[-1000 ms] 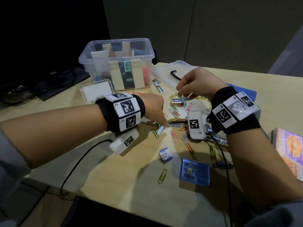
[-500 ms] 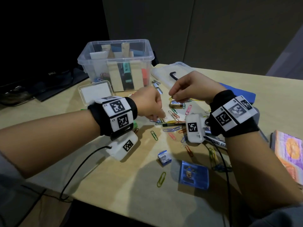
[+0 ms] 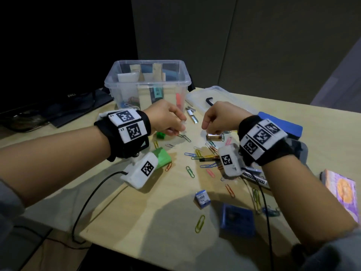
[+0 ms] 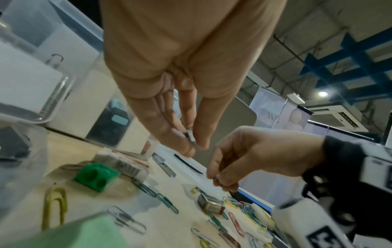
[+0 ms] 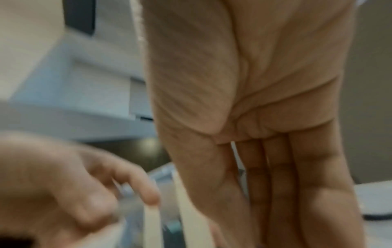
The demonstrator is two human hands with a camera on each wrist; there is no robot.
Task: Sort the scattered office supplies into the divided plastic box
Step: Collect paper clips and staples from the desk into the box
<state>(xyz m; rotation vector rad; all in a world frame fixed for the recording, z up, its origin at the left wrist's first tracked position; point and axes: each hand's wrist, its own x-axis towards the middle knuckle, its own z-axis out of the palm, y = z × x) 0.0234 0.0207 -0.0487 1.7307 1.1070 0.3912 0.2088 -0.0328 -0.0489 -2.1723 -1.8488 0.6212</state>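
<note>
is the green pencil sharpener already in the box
No, the green pencil sharpener sits on the table, outside the clear box.

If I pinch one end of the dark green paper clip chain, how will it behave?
The dark green wire paper clip chain probably hangs floppy, since its linked clips look loosely hooked. It seems light, thin wire. It may snag other clips lying near it on the wooden table.
</note>
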